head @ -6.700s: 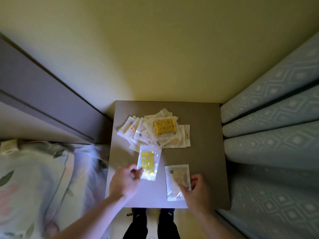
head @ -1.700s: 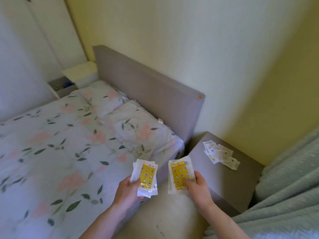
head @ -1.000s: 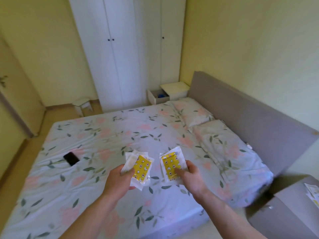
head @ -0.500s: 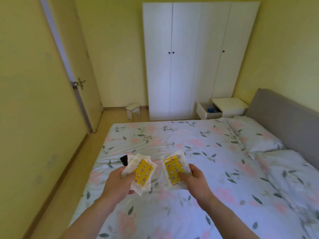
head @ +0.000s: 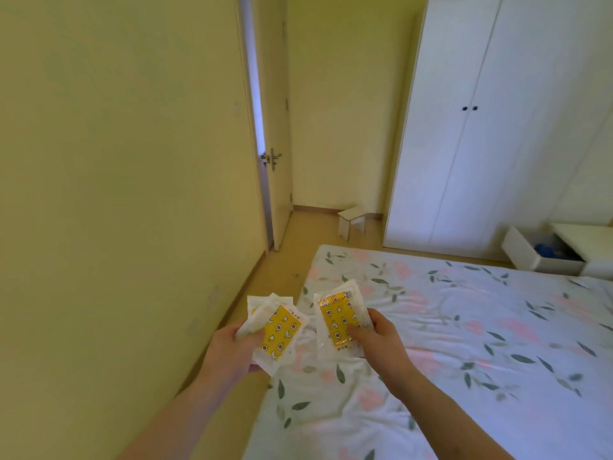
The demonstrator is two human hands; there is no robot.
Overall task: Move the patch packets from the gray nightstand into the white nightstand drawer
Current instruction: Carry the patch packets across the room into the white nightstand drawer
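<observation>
Since half a second ago the view has turned further left, the bed (head: 464,343) now fills the lower right and the wardrobe (head: 497,127) stands beyond its far side. The white nightstand (head: 583,240) has slid to the far right corner of the bed, with its drawer (head: 534,257) open. The door (head: 275,134) is left of the bed. Over the bed's near left corner, the left hand (head: 232,346) holds one stack of packets (head: 277,330) and the right hand (head: 378,340) holds another stack (head: 340,318), each grip closed with the thumb on top. I judge the person is walking around the bed, and the carry is about halfway.
</observation>
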